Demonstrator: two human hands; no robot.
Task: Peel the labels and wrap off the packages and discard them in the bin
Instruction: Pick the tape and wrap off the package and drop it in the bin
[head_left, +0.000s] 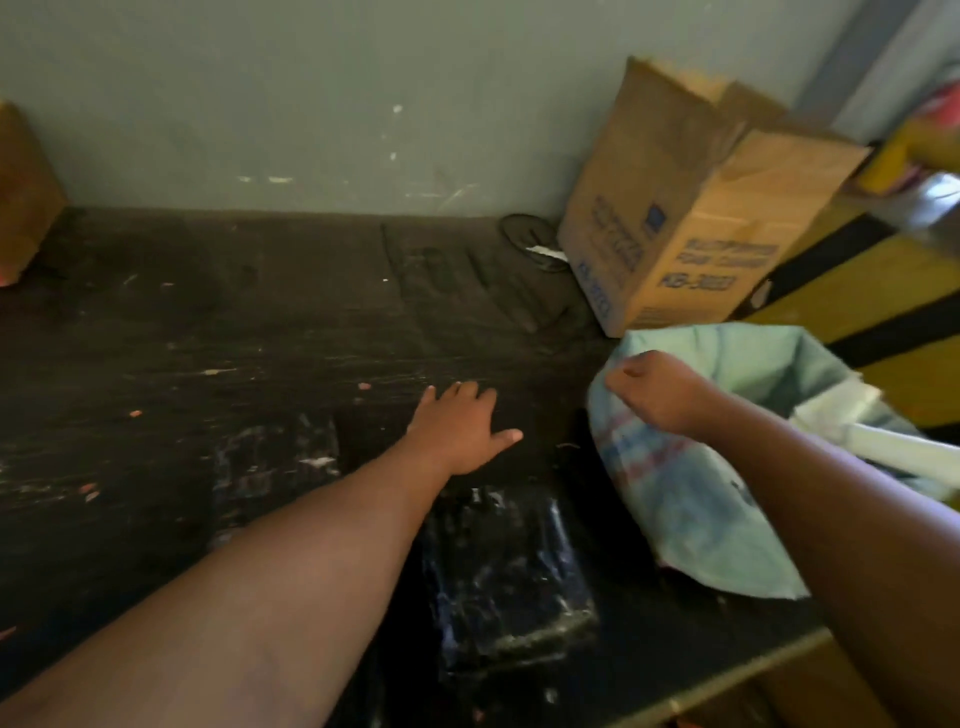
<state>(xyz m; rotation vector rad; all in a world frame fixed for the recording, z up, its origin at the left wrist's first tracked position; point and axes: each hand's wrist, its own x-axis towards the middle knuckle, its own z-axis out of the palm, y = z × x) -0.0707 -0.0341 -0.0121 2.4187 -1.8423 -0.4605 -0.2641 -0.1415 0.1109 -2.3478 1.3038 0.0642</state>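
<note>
My left hand (460, 428) stretches forward over the dark table top (208, 322), fingers straight and spread, holding nothing. Just below its wrist lies a black package (511, 571) in shiny wrap. A second dark wrapped package (270, 462) lies to the left of my forearm. My right hand (662, 389) grips the rim of a pale green woven sack (691, 499) that stands open at the table's right edge. White scraps (852, 421) show inside the sack.
An open brown cardboard box (691, 218) stands at the back right against the grey wall. Another brown box (23, 197) sits at the far left. A dark coiled item (530, 239) lies beside the right box. Yellow and black boxes (893, 291) stand on the right.
</note>
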